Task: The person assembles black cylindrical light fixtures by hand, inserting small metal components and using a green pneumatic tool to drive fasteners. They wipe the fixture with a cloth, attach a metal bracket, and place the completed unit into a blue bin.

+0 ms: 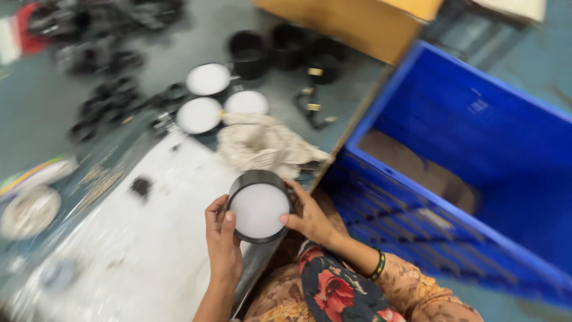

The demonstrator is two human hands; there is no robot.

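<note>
Both hands, left hand (223,238) and right hand (310,216), clamp round black lamp (258,210) at table edge (333,156).

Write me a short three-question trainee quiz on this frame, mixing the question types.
1. True or false: both hands grip the round black housing with the white disc face.
2. Which thing lies just beyond the housing on the table?
A. a crumpled cloth
B. a hammer
C. a glass bottle
3. Fill in: to the person's right stands a large ____ crate.

Key
1. True: the left hand and right hand hold it on either side.
2. A: the cloth lies there, with three similar white-faced pieces farther back.
3. Blue: the crate stands beside the table.
</note>
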